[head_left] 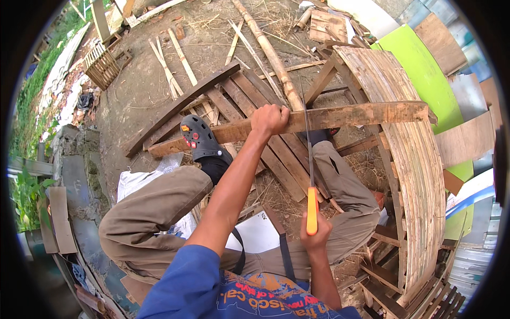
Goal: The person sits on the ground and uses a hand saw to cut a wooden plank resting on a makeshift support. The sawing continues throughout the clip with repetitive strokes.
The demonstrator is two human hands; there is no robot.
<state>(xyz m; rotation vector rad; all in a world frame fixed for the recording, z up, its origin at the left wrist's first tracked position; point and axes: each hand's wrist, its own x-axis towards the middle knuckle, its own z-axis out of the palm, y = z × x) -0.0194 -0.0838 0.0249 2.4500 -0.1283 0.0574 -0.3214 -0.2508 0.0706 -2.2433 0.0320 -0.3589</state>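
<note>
A long brown wooden plank [353, 114] lies crosswise in front of me. My left hand [270, 119] is closed over it near its middle, pressing it from above. In my right hand [317, 232] is the orange handle of a handsaw [312, 212]. The saw's thin blade points away from me and crosses the plank just right of my left hand; how deep it sits in the wood I cannot tell. My left foot, in a dark clog [196, 139], rests on the plank's left part. Beneath the plank is a slatted wooden frame [234, 103].
A bamboo-slat bench [406, 159] stands close on the right, under the plank's right end. Bamboo poles [265, 48] lie on the dirt ahead. A green panel [419, 74] and boards stand farther right. A low block wall [79, 186] runs along the left.
</note>
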